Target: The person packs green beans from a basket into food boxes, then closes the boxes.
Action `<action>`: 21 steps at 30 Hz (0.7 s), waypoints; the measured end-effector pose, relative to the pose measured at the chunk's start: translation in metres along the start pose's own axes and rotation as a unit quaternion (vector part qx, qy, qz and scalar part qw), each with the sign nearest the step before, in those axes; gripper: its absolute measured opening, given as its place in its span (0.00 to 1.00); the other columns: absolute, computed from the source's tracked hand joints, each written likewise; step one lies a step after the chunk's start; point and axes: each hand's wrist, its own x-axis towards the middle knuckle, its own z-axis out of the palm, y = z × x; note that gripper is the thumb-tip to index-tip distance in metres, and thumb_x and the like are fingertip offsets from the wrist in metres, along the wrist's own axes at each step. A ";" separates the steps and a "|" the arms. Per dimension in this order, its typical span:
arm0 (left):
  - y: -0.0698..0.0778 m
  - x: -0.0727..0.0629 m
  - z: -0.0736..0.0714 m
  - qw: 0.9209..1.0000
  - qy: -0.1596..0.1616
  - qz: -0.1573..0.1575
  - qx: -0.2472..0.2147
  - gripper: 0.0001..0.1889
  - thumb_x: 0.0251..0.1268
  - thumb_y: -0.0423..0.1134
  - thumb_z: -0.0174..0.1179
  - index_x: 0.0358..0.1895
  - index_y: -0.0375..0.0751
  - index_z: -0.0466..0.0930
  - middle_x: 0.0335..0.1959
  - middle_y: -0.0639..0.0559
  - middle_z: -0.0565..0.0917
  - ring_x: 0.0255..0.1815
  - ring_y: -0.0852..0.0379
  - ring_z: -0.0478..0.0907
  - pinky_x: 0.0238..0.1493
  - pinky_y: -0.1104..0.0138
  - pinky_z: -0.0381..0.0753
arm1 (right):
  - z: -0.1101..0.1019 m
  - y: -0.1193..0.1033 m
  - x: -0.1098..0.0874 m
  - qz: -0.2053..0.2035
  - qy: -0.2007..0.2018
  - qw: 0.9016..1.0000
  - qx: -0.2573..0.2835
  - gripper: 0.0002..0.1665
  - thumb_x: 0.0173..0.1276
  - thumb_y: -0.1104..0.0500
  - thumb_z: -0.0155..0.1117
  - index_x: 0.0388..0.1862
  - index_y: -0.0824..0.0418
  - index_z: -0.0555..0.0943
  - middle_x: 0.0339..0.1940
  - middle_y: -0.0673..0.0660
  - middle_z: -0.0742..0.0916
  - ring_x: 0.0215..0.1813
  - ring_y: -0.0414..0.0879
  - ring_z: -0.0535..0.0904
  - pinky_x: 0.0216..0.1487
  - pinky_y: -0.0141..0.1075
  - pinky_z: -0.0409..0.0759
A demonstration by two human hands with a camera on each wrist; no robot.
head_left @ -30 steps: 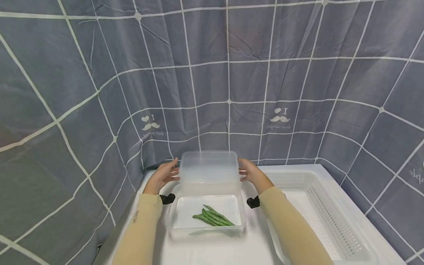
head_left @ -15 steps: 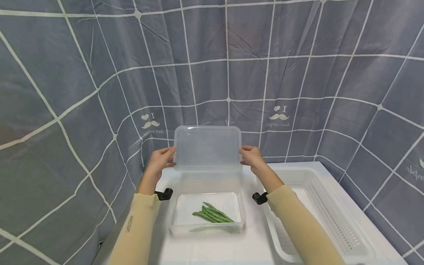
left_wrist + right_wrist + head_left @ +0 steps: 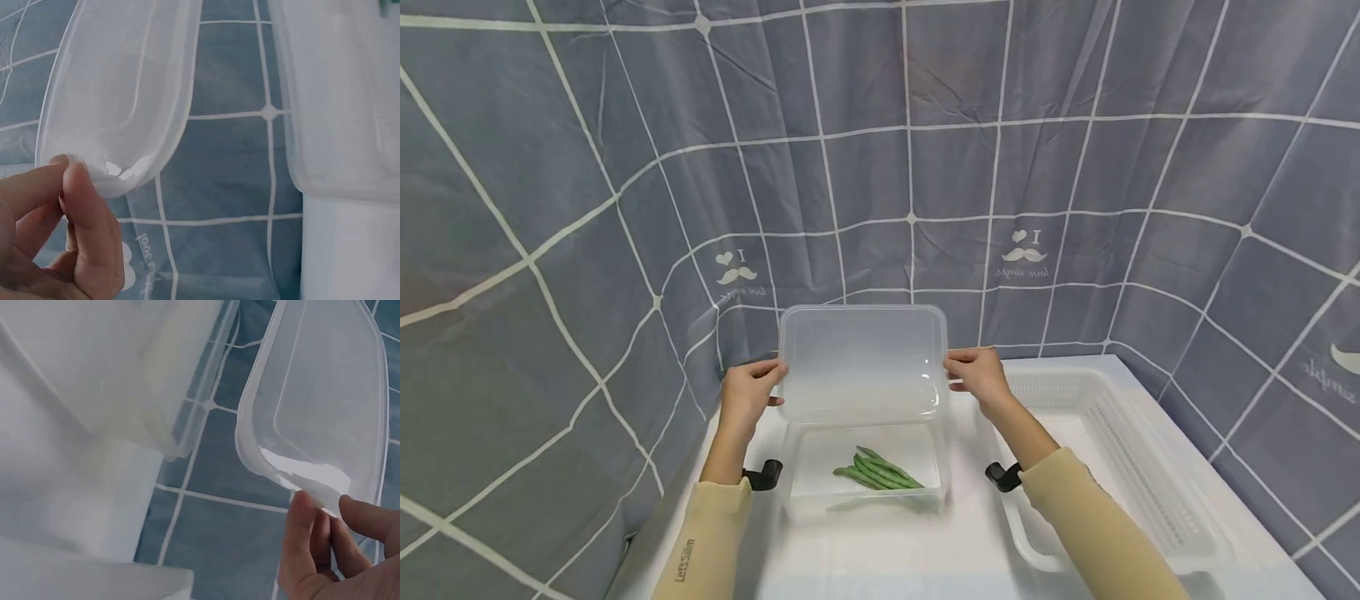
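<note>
A clear plastic lid point(image 3: 862, 362) hangs tilted above an open clear container point(image 3: 865, 492) that holds several green beans point(image 3: 874, 471). My left hand point(image 3: 751, 393) pinches the lid's left edge, and my right hand point(image 3: 976, 377) pinches its right edge. In the left wrist view my thumb and fingers point(image 3: 69, 206) clasp the rim of the lid point(image 3: 119, 87). The right wrist view has my fingertips point(image 3: 325, 531) on the rim of the lid point(image 3: 319, 406), with the container point(image 3: 125, 369) below.
A white slotted basket point(image 3: 1150, 483) lies to the right of the container on the white table point(image 3: 880, 558). A grey checked cloth point(image 3: 880, 150) hangs close behind and on both sides. Black wrist straps point(image 3: 764, 475) show at both cuffs.
Both hands have lifted the lid from behind the container, then brought it forward and lower, so it now hangs over the container's rear part.
</note>
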 end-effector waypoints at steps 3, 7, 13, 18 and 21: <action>-0.006 -0.008 -0.001 0.998 0.027 0.029 0.045 0.20 0.78 0.44 0.65 0.64 0.36 0.86 0.62 0.35 0.86 0.61 0.40 0.83 0.34 0.77 0.84 | -0.001 0.007 -0.007 -0.004 0.016 1.000 0.001 0.17 0.75 0.64 0.68 0.58 0.72 0.86 0.48 0.60 0.91 0.36 0.39 0.85 0.42 0.33 0.89; -0.011 -0.019 -0.003 0.994 0.051 0.053 0.085 0.18 0.77 0.47 0.66 0.60 0.41 0.89 0.49 0.37 0.90 0.43 0.47 0.84 0.30 0.75 0.81 | -0.004 0.012 -0.015 -0.017 0.020 0.999 0.036 0.17 0.75 0.62 0.69 0.56 0.72 0.86 0.36 0.52 0.90 0.31 0.38 0.83 0.39 0.32 0.89; -0.016 -0.028 -0.009 0.999 0.014 0.032 0.016 0.24 0.77 0.56 0.63 0.60 0.41 0.89 0.34 0.52 0.92 0.34 0.66 0.85 0.34 0.70 0.87 | -0.011 0.010 -0.024 -0.008 -0.041 0.994 0.104 0.22 0.86 0.51 0.54 0.59 0.70 0.78 0.29 0.47 0.91 0.30 0.39 0.89 0.38 0.33 0.90; -0.022 -0.032 -0.014 0.999 -0.027 0.042 -0.012 0.35 0.80 0.66 0.51 0.59 0.37 0.88 0.49 0.46 0.94 0.44 0.66 0.87 0.38 0.67 0.88 | -0.017 0.005 -0.029 0.003 -0.079 0.994 0.077 0.36 0.88 0.39 0.43 0.71 0.71 0.67 0.45 0.64 0.93 0.39 0.45 0.92 0.45 0.37 0.91; -0.022 -0.035 -0.016 0.998 -0.039 0.057 -0.007 0.38 0.83 0.67 0.40 0.63 0.38 0.87 0.57 0.38 0.90 0.49 0.60 0.86 0.37 0.66 0.88 | -0.018 0.006 -0.031 -0.003 -0.084 0.996 0.038 0.42 0.86 0.37 0.46 0.74 0.73 0.67 0.65 0.71 0.85 0.49 0.53 0.91 0.48 0.42 0.91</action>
